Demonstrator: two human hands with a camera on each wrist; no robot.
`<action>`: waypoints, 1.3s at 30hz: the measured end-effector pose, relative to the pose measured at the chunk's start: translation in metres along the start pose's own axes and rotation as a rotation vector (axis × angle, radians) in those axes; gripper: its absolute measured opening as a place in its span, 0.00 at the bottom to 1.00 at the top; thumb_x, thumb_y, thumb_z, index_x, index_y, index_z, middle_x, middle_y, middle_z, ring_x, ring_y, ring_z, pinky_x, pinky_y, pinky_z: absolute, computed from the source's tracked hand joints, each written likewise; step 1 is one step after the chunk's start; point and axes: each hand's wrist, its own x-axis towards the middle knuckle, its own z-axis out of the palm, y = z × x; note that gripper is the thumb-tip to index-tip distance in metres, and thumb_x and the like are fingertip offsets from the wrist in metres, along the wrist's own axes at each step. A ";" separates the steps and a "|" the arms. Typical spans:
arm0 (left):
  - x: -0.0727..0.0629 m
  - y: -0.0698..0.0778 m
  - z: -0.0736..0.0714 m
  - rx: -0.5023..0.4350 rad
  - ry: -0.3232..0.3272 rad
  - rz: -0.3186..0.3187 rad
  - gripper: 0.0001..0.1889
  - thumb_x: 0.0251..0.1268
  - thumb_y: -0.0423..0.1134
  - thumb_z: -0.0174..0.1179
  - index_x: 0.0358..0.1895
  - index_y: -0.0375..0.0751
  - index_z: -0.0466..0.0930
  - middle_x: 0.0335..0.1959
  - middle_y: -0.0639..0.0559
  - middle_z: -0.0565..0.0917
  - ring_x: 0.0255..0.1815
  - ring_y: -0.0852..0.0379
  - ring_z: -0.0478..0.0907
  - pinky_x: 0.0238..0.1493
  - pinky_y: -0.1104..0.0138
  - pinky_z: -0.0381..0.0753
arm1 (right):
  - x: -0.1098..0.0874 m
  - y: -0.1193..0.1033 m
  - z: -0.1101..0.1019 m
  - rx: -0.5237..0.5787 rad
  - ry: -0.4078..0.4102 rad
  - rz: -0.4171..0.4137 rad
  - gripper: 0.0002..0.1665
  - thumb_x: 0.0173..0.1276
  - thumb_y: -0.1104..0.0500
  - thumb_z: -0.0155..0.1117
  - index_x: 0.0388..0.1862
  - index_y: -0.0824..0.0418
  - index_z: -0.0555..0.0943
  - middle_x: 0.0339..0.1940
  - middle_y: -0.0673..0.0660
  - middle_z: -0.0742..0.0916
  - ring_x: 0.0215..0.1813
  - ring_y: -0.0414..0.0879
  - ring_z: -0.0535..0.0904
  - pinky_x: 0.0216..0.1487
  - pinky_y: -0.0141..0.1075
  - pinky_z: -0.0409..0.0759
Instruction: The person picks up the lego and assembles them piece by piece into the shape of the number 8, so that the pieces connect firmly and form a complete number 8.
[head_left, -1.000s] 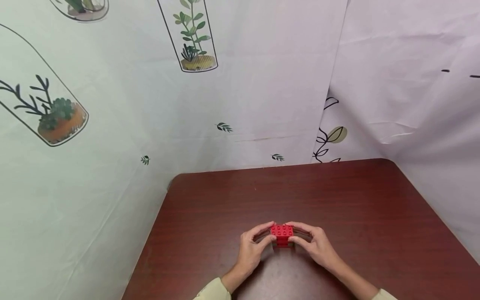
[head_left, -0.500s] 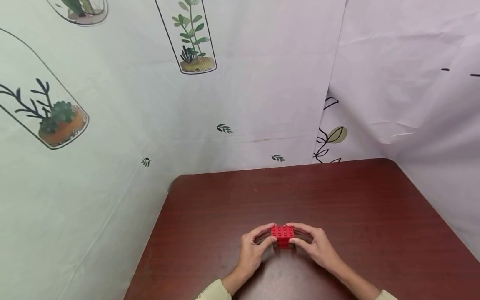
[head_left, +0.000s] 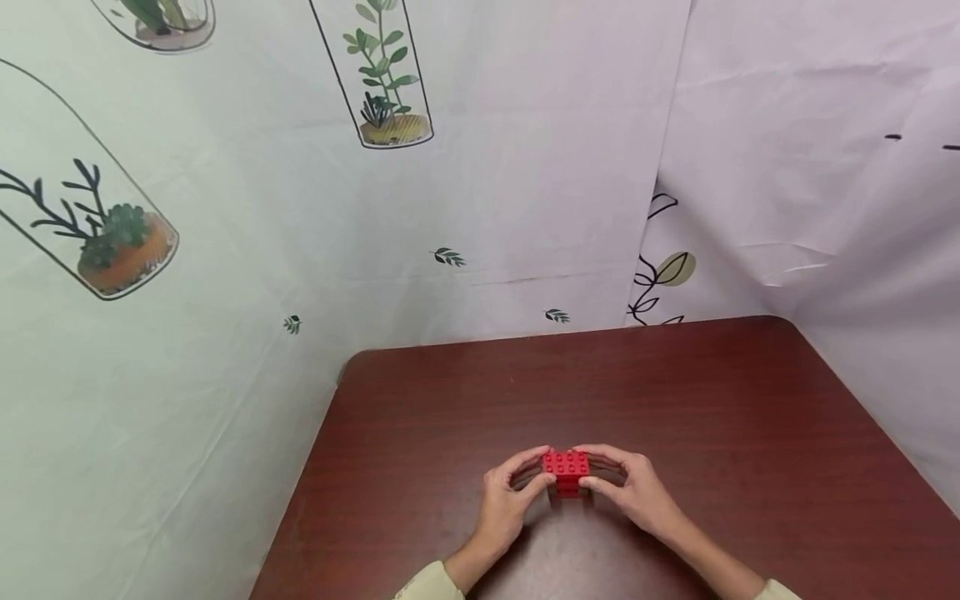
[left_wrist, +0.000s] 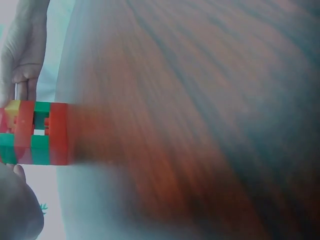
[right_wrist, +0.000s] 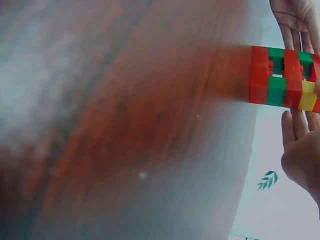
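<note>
A stack of toy building bricks (head_left: 567, 463) stands upright on the table, a studded red brick on top. From the side, the left wrist view shows its red bottom brick (left_wrist: 59, 134), with green bricks (left_wrist: 40, 149) above it and gaps between them. A yellow brick (right_wrist: 306, 95) sits higher up in the right wrist view. My left hand (head_left: 501, 505) pinches the top brick at its left end, thumb in front and fingers behind. At the right end, my right hand (head_left: 639, 495) pinches the same brick likewise.
The dark red-brown table (head_left: 675, 392) extends around the stack, with rounded far corners. Behind it and to both sides hangs pale cloth (head_left: 525, 192) printed with plants.
The whole head view shifts slightly. Both hands stay at the two ends of the stack, with no visible change in their hold.
</note>
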 end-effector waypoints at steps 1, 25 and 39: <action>0.000 0.000 0.000 0.013 -0.003 0.003 0.21 0.68 0.35 0.73 0.62 0.34 0.86 0.57 0.47 0.89 0.55 0.48 0.88 0.58 0.56 0.87 | 0.000 -0.001 -0.001 -0.006 -0.001 0.004 0.25 0.68 0.67 0.76 0.63 0.66 0.84 0.56 0.62 0.90 0.57 0.41 0.87 0.55 0.45 0.88; -0.014 -0.004 0.000 0.063 -0.038 -0.045 0.32 0.66 0.34 0.74 0.72 0.29 0.76 0.66 0.40 0.82 0.64 0.47 0.82 0.62 0.59 0.83 | -0.013 0.002 -0.004 -0.078 0.034 0.086 0.32 0.61 0.64 0.82 0.64 0.70 0.84 0.57 0.66 0.89 0.58 0.41 0.86 0.53 0.39 0.88; -0.014 -0.004 0.004 0.107 -0.003 -0.092 0.26 0.67 0.30 0.73 0.68 0.32 0.81 0.61 0.39 0.85 0.60 0.51 0.85 0.58 0.66 0.85 | -0.013 0.004 0.004 -0.126 0.064 0.092 0.27 0.62 0.66 0.80 0.59 0.76 0.85 0.50 0.68 0.91 0.53 0.40 0.88 0.49 0.35 0.89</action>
